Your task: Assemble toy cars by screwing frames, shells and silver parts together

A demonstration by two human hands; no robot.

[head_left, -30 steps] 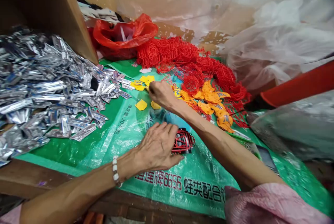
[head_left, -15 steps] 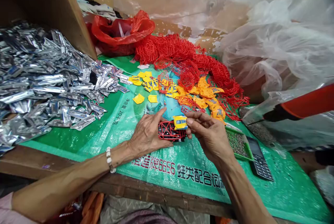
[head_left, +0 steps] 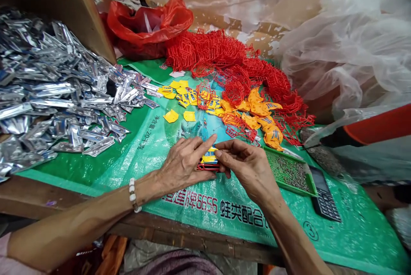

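Note:
Between my hands is a small red plastic cage frame [head_left: 207, 167], most of it hidden by fingers. My left hand [head_left: 183, 161] closes round its left side, thumb below and forefinger above. A yellow panel with blue and white markings [head_left: 209, 158] lies against the top of the frame. The thumb and fingers of my right hand [head_left: 248, 168] pinch the panel's right edge. Just beyond are loose yellow panels [head_left: 171, 116], crumpled-looking orange shell parts [head_left: 272, 135] and a long heap of red cage frames [head_left: 208, 50].
A heap of silver foil packets [head_left: 58, 91] covers the left side. A green tray of small screws [head_left: 290, 174] and a dark keypad phone [head_left: 323, 198] lie at right. A red-and-black power screwdriver [head_left: 379, 125] juts in from the right. A red plastic bag [head_left: 150, 31] stands behind.
My right hand has lowered the yellow panel onto the red frame and moved left. The left forefinger now reaches over the panel. The camera view has shifted slightly.

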